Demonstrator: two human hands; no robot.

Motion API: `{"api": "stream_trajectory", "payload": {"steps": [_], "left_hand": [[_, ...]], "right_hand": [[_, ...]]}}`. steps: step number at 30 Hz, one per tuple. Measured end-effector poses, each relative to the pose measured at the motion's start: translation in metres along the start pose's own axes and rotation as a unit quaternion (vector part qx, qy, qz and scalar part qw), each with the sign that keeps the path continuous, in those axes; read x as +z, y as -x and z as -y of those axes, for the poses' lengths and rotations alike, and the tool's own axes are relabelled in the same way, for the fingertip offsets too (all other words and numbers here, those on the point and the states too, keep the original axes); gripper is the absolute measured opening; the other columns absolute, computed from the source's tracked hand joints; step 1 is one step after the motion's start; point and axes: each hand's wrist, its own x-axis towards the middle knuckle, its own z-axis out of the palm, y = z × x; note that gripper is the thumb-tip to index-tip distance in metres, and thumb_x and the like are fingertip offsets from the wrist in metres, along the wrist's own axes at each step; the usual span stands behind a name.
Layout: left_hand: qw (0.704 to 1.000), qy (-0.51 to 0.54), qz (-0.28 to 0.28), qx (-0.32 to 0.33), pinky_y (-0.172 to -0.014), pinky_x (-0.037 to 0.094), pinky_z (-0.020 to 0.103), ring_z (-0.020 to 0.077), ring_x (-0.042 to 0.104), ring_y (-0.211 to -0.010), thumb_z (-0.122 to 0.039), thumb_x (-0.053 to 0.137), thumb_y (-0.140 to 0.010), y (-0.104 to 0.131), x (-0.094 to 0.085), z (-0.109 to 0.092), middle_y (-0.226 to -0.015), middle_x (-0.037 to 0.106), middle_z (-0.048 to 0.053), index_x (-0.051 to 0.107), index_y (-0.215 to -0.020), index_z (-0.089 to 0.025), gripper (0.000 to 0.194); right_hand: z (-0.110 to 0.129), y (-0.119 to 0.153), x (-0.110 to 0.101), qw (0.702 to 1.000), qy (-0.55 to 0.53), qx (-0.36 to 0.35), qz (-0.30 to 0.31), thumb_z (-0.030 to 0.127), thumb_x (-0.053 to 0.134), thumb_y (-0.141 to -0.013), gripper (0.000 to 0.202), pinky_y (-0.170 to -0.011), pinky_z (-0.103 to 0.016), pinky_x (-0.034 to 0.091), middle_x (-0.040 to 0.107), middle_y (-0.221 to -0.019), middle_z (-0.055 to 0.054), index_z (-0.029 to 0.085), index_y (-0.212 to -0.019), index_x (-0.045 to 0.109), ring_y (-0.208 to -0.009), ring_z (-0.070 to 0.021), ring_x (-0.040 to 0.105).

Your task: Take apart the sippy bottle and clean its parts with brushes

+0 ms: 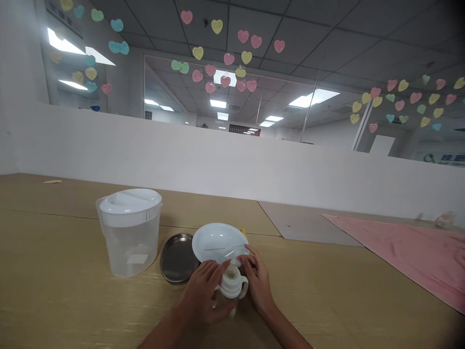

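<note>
A baby bottle with a white collar, side handles and a pale nipple stands upright close to me. My left hand is wrapped around its left side. My right hand is just behind and right of the bottle, its fingertips pinching a clear dome-shaped cap. The cap is over the near side of a white bowl, apart from the nipple. Left of the bowl, a round metal tray lies on the table, partly behind my left hand. The bottle's lower body is partly covered by my left fingers.
A clear plastic pitcher with a white lid stands on the left of the brown table. Something small and yellow shows behind the bowl. Pink cloth lies on the right. A white wall borders the back.
</note>
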Motion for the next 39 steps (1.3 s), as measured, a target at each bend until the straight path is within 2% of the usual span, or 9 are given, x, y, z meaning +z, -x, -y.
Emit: {"api": "stream_trajectory", "payload": {"steps": [9,13,17,21,27,30,32,36,39], "left_hand": [[1.000,0.019,0.005,-0.020,-0.081,0.049,0.041,0.0264,0.060,-0.090,-0.032,0.061,-0.069,0.000,0.001,-0.002,-0.100,0.062,0.011,0.033,-0.133,-0.015,0.072],[0.999,0.021,0.005,-0.037,-0.080,0.049,0.041,0.0264,0.060,-0.089,-0.032,0.063,-0.068,0.000,0.001,-0.002,-0.099,0.062,0.010,0.033,-0.132,-0.017,0.072],[0.997,0.054,0.005,-0.051,-0.080,0.050,0.040,0.0259,0.060,-0.090,-0.035,0.066,-0.067,0.004,0.006,0.000,-0.104,0.062,0.009,0.031,-0.134,-0.020,0.077],[0.990,0.090,0.000,-0.108,-0.083,0.050,0.041,0.0253,0.059,-0.093,-0.029,0.066,-0.067,0.010,0.015,-0.001,-0.107,0.061,0.008,0.022,-0.138,-0.022,0.084],[0.987,0.121,0.002,-0.105,-0.090,0.047,0.044,0.0260,0.056,-0.105,-0.024,0.063,-0.073,0.011,0.013,-0.007,-0.120,0.057,0.010,0.024,-0.138,-0.024,0.076],[0.987,0.135,-0.005,-0.091,-0.089,0.049,0.042,0.0254,0.056,-0.106,-0.023,0.059,-0.075,0.008,0.010,-0.008,-0.120,0.056,0.010,0.025,-0.137,-0.024,0.071],[0.988,0.128,-0.019,-0.079,-0.085,0.050,0.041,0.0254,0.058,-0.102,-0.023,0.058,-0.074,0.007,0.009,-0.009,-0.117,0.058,0.011,0.025,-0.138,-0.022,0.072],[0.995,0.080,-0.051,-0.038,-0.085,0.049,0.043,0.0272,0.061,-0.097,-0.026,0.057,-0.068,0.006,0.012,-0.008,-0.111,0.061,0.013,0.024,-0.138,-0.016,0.078],[0.998,0.024,-0.050,-0.029,-0.093,0.044,0.048,0.0291,0.061,-0.099,-0.027,0.056,-0.067,0.006,0.011,-0.007,-0.110,0.064,0.013,0.022,-0.139,-0.013,0.081]], "right_hand": [[0.006,0.004,-0.001,0.998,0.065,-0.006,0.007,0.050,0.044,-0.088,0.041,-0.077,-0.033,0.050,0.068,-0.092,-0.009,0.016,-0.102,0.063,-0.086,-0.0209,0.063],[0.020,0.010,-0.004,0.983,0.110,-0.146,0.027,0.044,0.043,-0.089,0.034,-0.080,-0.035,0.049,0.066,-0.095,-0.009,0.019,-0.096,0.065,-0.091,-0.0218,0.061],[0.029,0.020,0.001,0.953,0.109,-0.278,0.060,0.047,0.062,-0.076,0.036,-0.076,-0.034,0.051,0.063,-0.097,-0.008,0.021,-0.100,0.061,-0.090,-0.0231,0.061],[0.032,0.026,0.009,0.969,0.091,-0.227,0.040,0.036,0.068,-0.071,0.031,-0.072,-0.029,0.052,0.062,-0.090,-0.004,0.022,-0.096,0.057,-0.082,-0.0197,0.062],[0.027,0.030,0.005,0.984,-0.003,-0.112,0.136,0.038,0.059,-0.080,0.032,-0.079,-0.033,0.050,0.063,-0.100,-0.007,0.021,-0.106,0.057,-0.091,-0.0226,0.061],[0.021,0.030,0.002,0.979,-0.045,-0.105,0.167,0.040,0.055,-0.083,0.032,-0.080,-0.035,0.050,0.062,-0.105,-0.008,0.021,-0.109,0.058,-0.093,-0.0235,0.061],[0.015,0.025,0.000,0.984,-0.050,-0.108,0.134,0.041,0.053,-0.084,0.032,-0.081,-0.036,0.050,0.062,-0.107,-0.009,0.021,-0.108,0.060,-0.095,-0.0242,0.061],[0.007,0.012,-0.005,0.997,0.007,-0.068,-0.032,0.041,0.048,-0.088,0.030,-0.087,-0.037,0.047,0.064,-0.106,-0.009,0.020,-0.104,0.063,-0.098,-0.0233,0.059],[0.010,0.015,-0.006,0.991,0.017,-0.128,-0.040,0.040,0.045,-0.089,0.030,-0.086,-0.037,0.047,0.063,-0.105,-0.009,0.020,-0.105,0.061,-0.098,-0.0229,0.058]]}}
